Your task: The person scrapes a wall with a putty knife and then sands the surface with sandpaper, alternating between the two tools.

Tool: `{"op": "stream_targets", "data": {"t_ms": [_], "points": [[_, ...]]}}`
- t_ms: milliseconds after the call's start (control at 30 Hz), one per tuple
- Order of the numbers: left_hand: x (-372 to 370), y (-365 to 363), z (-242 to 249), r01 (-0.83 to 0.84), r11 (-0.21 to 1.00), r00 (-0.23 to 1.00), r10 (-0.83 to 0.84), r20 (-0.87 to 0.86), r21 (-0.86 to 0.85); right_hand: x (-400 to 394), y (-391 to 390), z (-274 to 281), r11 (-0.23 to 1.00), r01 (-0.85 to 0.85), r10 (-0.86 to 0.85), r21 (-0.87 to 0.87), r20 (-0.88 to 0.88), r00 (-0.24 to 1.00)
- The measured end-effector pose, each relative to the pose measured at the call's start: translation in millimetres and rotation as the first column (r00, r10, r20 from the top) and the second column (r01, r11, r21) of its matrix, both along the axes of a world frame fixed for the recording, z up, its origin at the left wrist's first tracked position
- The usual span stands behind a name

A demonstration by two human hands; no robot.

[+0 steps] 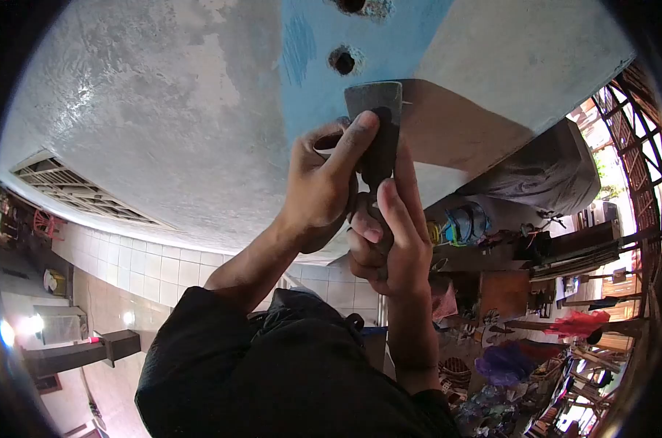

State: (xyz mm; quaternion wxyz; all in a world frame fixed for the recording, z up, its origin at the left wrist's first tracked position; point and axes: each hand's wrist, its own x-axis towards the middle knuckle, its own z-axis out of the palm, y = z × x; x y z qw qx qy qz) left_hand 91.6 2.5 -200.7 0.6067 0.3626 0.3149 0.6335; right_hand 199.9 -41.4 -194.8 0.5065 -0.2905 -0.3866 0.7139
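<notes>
A putty knife [382, 150] with a wide, dark, flat blade points up toward the painted wall [221, 131]. My right hand [400, 244] wraps around its handle, the thumb and a finger lying along the lower blade. My left hand [323, 182] is closed at the blade's left side, thumb pressed flat on the face and the other fingers partly hidden behind. The blade's straight edge overlaps a light blue band [312, 87] of paint, just below a round hole [342, 60] in the wall.
A second hole [351, 6] shows at the top. Left of the hands is a slatted vent [86, 186], with white tiles [156, 270] below the plaster. On the right stand a cloth-covered object [542, 171], a purple bundle [504, 363] and heaped household items.
</notes>
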Motion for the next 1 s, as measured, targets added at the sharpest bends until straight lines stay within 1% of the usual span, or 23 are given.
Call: {"op": "stream_targets", "data": {"t_ms": [67, 100, 133, 167, 200, 233, 267, 333, 367, 433, 467, 567, 600, 700, 767, 833, 900, 933, 967, 1000], "points": [[-1, 2, -2, -0.04, 0.998, 0.999, 0.042, -0.035, 0.045, -1, 2, -8, 1.0, -0.006, 0.006, -0.001, -0.008, 1.0], [-1, 2, -5, -0.046, 0.998, 0.998, 0.048, -0.046, 0.039, -1, 3, -12, 1.0, -0.004, 0.004, 0.002, -0.009, 1.0], [0, 0, -8, -0.052, 0.998, 0.997, 0.054, -0.053, 0.033, 0, 2, -19, 0.998, -0.06, 0.06, 0.005, -0.184, 0.981], [-2, 0, -9, -0.064, 0.998, 0.996, 0.065, -0.063, 0.027, -1, 5, -17, 0.999, -0.035, 0.036, 0.01, -0.15, 0.988], [-6, 1, -6, -0.058, 0.996, 0.989, 0.067, -0.133, 0.07, -3, 6, -13, 1.0, -0.012, 0.013, 0.009, -0.118, 0.993], [-8, 3, -4, -0.061, 0.995, 0.989, 0.07, -0.127, 0.077, -6, 4, -11, 1.0, 0.014, -0.015, -0.004, -0.091, 0.996], [-8, 6, -3, -0.054, 0.995, 0.99, 0.064, -0.125, 0.083, 0, 3, -3, 0.998, -0.064, 0.063, 0.003, -0.154, 0.986], [-6, 5, 4, -0.064, 0.992, 0.989, 0.077, -0.127, 0.108, 2, 5, -9, 0.996, -0.081, 0.088, 0.046, -0.172, 0.981], [-5, 2, 3, -0.082, 0.992, 0.988, 0.093, -0.125, 0.092, 3, 7, -12, 0.993, -0.094, 0.106, 0.077, -0.177, 0.978], [-1, 1, -1, -0.121, 0.99, 0.985, 0.129, -0.113, 0.075, -7, 6, -16, 0.995, 0.04, -0.034, 0.087, -0.063, 0.997], [-2, 4, -4, -0.123, 0.99, 0.987, 0.13, -0.096, 0.068, -10, 5, -18, 0.993, 0.067, -0.064, 0.092, -0.041, 0.997], [-8, 6, 5, -0.066, 0.994, 0.989, 0.076, -0.124, 0.083, -7, 4, -16, 0.996, -0.009, 0.022, 0.084, -0.155, 0.988], [-5, 6, 2, -0.09, 0.992, 0.989, 0.099, -0.11, 0.087, 0, 7, -21, 0.991, -0.075, 0.098, 0.111, -0.211, 0.973], [-2, 1, -2, -0.146, 0.986, 0.977, 0.157, -0.141, 0.083, -6, 3, -16, 0.999, 0.01, -0.007, 0.039, -0.054, 0.999], [-3, 3, 5, -0.153, 0.982, 0.973, 0.168, -0.156, 0.107, -9, 5, -15, 0.998, 0.028, -0.028, 0.06, 0.003, 1.0], [-4, 1, 3, -0.148, 0.984, 0.973, 0.162, -0.162, 0.096, -10, 2, -14, 0.999, 0.009, -0.009, 0.039, 0.001, 1.0], [-4, 8, 0, -0.13, 0.987, 0.98, 0.142, -0.138, 0.094, -5, 3, -4, 0.999, -0.046, 0.047, 0.023, -0.051, 0.998], [-6, 6, -2, -0.134, 0.982, 0.972, 0.157, -0.176, 0.133, -9, 1, -10, 1.0, -0.019, 0.019, 0.005, -0.07, 0.997], [-2, 5, -4, -0.145, 0.982, 0.973, 0.163, -0.164, 0.12, -10, 1, -17, 1.0, -0.002, 0.002, -0.007, -0.072, 0.997], [1, 4, -6, -0.164, 0.98, 0.972, 0.179, -0.15, 0.11, -11, 0, -23, 1.0, 0.014, -0.013, 0.018, -0.052, 0.999]]}}
